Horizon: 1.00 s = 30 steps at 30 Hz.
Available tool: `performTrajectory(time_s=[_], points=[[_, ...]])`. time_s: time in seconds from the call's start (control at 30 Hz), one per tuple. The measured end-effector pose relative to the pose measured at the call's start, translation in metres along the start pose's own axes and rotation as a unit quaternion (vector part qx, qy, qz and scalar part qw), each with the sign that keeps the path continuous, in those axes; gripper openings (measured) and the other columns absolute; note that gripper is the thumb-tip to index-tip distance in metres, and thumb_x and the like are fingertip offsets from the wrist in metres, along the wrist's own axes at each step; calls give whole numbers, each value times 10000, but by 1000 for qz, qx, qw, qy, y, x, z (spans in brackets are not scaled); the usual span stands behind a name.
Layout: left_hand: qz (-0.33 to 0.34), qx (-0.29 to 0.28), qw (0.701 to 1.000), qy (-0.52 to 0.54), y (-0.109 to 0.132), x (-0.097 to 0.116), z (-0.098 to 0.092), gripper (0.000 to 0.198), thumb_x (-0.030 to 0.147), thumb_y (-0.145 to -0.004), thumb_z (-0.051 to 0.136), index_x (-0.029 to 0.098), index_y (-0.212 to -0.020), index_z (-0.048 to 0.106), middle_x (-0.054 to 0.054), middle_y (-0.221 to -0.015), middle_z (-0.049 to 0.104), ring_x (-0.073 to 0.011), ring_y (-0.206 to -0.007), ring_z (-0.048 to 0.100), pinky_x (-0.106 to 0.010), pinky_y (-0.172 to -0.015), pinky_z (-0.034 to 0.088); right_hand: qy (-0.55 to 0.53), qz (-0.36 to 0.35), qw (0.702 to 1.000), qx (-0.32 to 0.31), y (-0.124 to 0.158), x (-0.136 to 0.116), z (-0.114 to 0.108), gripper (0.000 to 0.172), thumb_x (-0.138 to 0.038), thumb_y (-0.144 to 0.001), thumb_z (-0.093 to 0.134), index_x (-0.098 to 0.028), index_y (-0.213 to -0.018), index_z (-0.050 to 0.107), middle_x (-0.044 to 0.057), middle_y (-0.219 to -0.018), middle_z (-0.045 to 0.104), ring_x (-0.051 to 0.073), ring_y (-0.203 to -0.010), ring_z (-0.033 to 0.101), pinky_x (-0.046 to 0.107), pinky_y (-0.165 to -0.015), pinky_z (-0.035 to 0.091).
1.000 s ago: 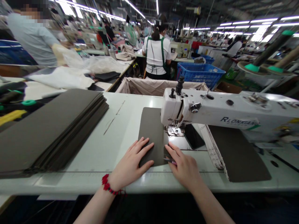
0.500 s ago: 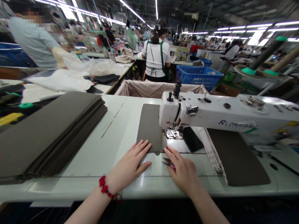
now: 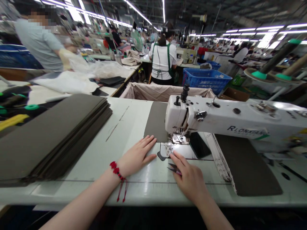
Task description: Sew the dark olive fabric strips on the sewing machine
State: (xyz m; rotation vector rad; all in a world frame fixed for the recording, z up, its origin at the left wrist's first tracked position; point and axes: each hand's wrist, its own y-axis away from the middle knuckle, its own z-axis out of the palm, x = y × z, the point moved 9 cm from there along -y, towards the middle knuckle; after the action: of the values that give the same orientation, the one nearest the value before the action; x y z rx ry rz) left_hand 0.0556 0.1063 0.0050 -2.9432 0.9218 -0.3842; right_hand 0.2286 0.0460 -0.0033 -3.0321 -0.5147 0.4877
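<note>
Fingers (image 3: 149, 142) of the left hand (image 3: 134, 157) lie flat and slightly spread, tips on the near edge of a gray-brown panel (image 3: 157, 119) stretching ahead of them to the sewing machine (image 3: 176, 116). To their right, the right hand (image 3: 191, 179) curls around small snips (image 3: 177, 172); whether it touches the metal plate (image 3: 181, 150) is hard to tell.

Plain grey-brown panel (image 3: 155, 123), white sewing machine (image 3: 213, 113) with dark lettering (image 3: 247, 130), pale green tabletop (image 3: 129, 127)

Dark ceiling (image 3: 242, 14), bright strip lights (image 3: 163, 11), pale-green tabletop (image 3: 134, 118).
</note>
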Motion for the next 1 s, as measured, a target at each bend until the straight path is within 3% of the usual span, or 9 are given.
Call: performTrajectory(time_s=[0.3, 1.0], points=[[-7, 21, 1000, -15, -1, -1, 2, 642, 548, -968, 367, 220, -1511, 267, -61, -1569, 229, -252, -1439, 224, -414, -1172, 253, 5, 1, 1000, 1, 1, 0, 0, 601, -171, -850, 485, -308, -1427, 384, -6, -1524, 354, 197, -1002, 634, 345, -815, 509], [-5, 43, 998, -42, -2, -1, 3, 659, 547, -954, 380, 201, -1505, 276, -79, -1551, 282, -250, -1438, 230, -436, -1166, 213, 5, 0, 1000, 15, 2, -3, -8, 552, -214, -881, 466, -300, -1423, 404, 1, -1501, 394, 202, -1080, 607, 344, -865, 493]])
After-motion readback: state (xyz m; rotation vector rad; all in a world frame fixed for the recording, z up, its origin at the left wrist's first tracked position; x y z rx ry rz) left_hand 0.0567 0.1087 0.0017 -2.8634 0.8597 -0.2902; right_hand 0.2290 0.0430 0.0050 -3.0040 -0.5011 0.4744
